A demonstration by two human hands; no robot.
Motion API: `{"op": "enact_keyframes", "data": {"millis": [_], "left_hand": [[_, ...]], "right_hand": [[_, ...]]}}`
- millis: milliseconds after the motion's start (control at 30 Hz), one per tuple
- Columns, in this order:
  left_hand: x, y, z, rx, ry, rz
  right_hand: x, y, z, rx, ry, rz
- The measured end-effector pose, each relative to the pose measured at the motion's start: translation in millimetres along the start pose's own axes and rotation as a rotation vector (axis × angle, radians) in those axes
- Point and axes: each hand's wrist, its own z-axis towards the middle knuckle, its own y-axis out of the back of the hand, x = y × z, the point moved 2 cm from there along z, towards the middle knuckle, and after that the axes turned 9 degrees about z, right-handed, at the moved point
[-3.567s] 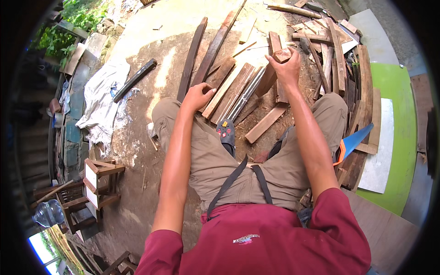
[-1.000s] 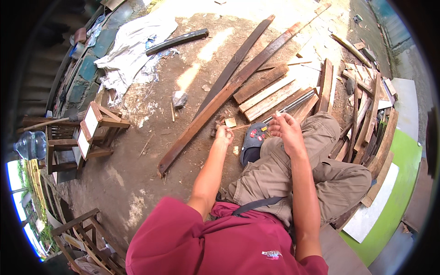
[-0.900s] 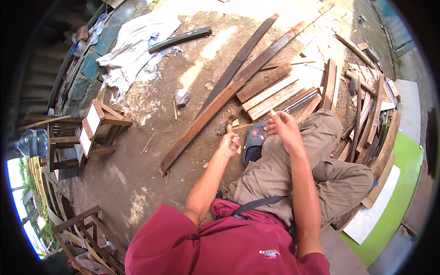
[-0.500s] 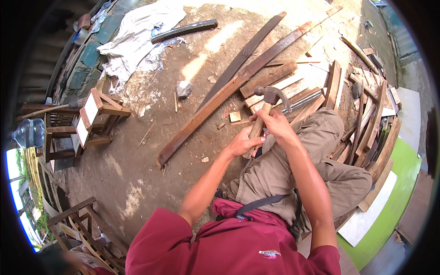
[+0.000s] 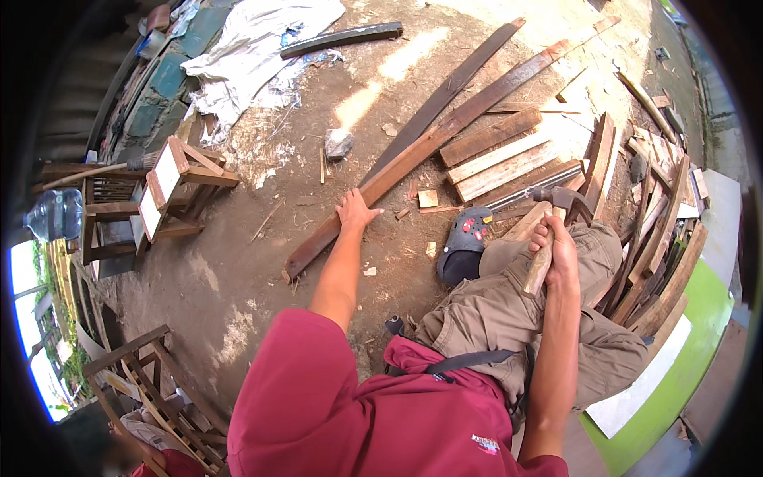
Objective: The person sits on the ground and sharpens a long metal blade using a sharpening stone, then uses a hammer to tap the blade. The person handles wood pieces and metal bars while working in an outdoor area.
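A long reddish-brown wooden beam point(image 5: 413, 151) lies slantwise on the ground, its near end toward me. My left hand point(image 5: 355, 211) is on this beam near that end, fingers curled over its far edge and thumb spread along it. In my right hand point(image 5: 556, 248), closed round the wooden handle, is a claw hammer point(image 5: 539, 273). Its dark metal head points up above my bent knee. A second, darker plank point(image 5: 445, 91) lies just behind the beam, partly hidden by it.
Short boards point(image 5: 501, 163) and a stack of scrap wood point(image 5: 656, 238) lie to the right. A grey stone point(image 5: 338, 145) and a small wood block point(image 5: 427, 198) sit near the beam. Wooden chairs point(image 5: 171, 199) stand left. My dark clog point(image 5: 461, 258) rests in front.
My left hand has let go of the hammer handle and reached out left onto the beam. My right hand has carried the hammer to the right, over my leg.
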Motion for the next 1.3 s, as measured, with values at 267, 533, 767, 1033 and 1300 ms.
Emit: {"op": "enact_keyframes", "data": {"millis": [267,533,767,1033,1300], "left_hand": [[-4,5,-35,0.027,-0.095,-0.083],[14,-10,-14,-0.244,0.215,-0.543],[45,-68,51,0.229,0.520,-0.606],[69,-73,68,0.378,0.423,-0.744],[64,-7,41,-0.220,0.342,-0.463]], "right_hand": [[-1,3,14,0.014,-0.019,0.048],[-2,5,19,-0.006,-0.042,0.016],[-4,5,16,-0.035,-0.031,0.058],[-11,-3,14,-0.094,-0.025,0.059],[-9,-12,10,-0.076,-0.041,0.036]]}}
